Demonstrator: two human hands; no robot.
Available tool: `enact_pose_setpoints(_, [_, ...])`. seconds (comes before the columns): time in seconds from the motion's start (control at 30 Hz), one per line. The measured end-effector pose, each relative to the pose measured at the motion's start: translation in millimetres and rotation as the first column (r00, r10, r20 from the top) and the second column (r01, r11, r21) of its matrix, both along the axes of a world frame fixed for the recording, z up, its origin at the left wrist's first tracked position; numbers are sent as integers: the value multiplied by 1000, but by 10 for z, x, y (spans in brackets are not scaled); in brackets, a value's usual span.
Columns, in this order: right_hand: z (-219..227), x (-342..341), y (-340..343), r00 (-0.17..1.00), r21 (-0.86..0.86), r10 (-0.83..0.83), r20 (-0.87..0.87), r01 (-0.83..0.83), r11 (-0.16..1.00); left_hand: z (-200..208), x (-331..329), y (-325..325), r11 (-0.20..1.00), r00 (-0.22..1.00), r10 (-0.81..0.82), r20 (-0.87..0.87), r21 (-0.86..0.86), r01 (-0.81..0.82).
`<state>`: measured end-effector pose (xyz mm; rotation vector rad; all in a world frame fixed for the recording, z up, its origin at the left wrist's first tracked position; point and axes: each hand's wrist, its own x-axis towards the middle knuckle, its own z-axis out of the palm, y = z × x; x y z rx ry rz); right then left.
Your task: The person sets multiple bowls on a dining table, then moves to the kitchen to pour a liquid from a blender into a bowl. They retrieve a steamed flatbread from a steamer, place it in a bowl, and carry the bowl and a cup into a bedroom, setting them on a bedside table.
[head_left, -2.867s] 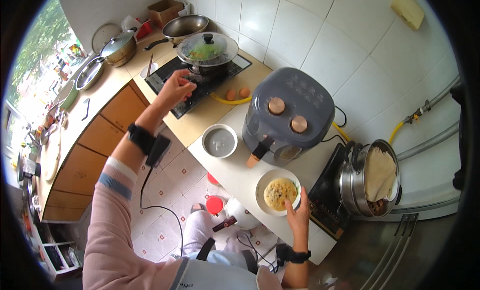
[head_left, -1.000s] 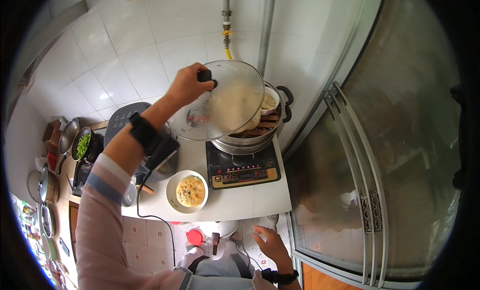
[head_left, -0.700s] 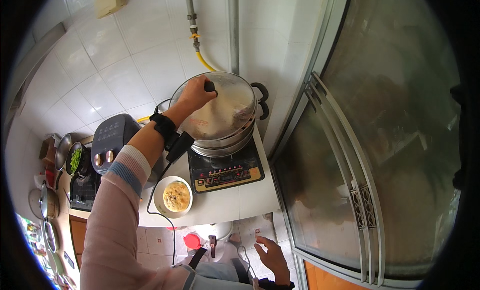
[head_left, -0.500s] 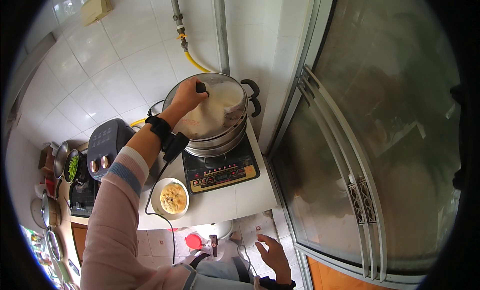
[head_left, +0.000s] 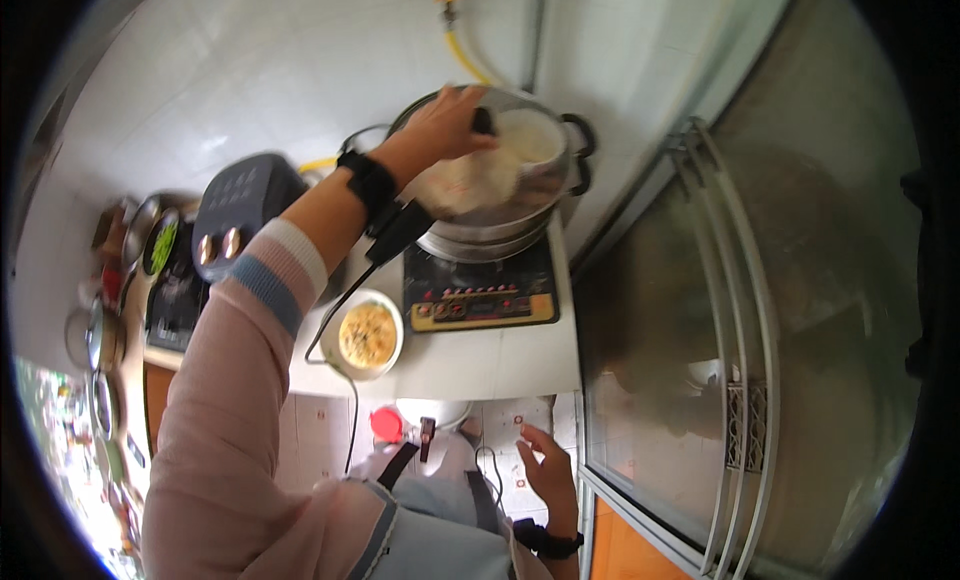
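My left hand (head_left: 445, 130) is closed around the black knob (head_left: 484, 122) of a round see-through lid (head_left: 535, 135), which looks fogged. That lid lies over a wide metal steamer pot (head_left: 488, 242) with dark side handles; whether it is seated or slightly raised I cannot tell. Under the pot is a black induction cooker (head_left: 480, 285) with lit red lights. Just in front, below my left forearm, a white bowl (head_left: 352, 370) holds yellowish food (head_left: 368, 337) with dark bits. My right hand (head_left: 547, 475) hangs low beyond the counter's front edge, fingers apart, holding nothing.
A dark air fryer (head_left: 250, 205) stands left of the cooker. Farther left sit a pan of green vegetables (head_left: 160, 248) and other pots. To the right is a glass door (head_left: 650, 380) with long bar handles (head_left: 740, 310). A black cable (head_left: 338, 315) hangs from my left wrist.
The whole view has shifted, so the counter and pot appear higher and more to the right. My left hand keeps its grip on the lid knob; my right hand is still low and empty.
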<state>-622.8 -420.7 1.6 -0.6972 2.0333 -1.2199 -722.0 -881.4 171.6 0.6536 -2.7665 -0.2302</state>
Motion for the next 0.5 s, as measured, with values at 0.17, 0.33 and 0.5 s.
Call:
enact_pose_setpoints(0.17, [-477,28,-576,939,-238,149,309,-75,968,259,745,359,965,867,-63,-493,191,179])
enact_pose_setpoints(0.33, [-988,374,-1436,791,-271,311,527,-190,944,-396,2265,1014,637,839,237,-490,730,246])
enact_pose_setpoints(0.5, [-1174,763,-2107,650,-131,220,727,-184,974,-1375,3672,1762,71,791,602,107,980,-187])
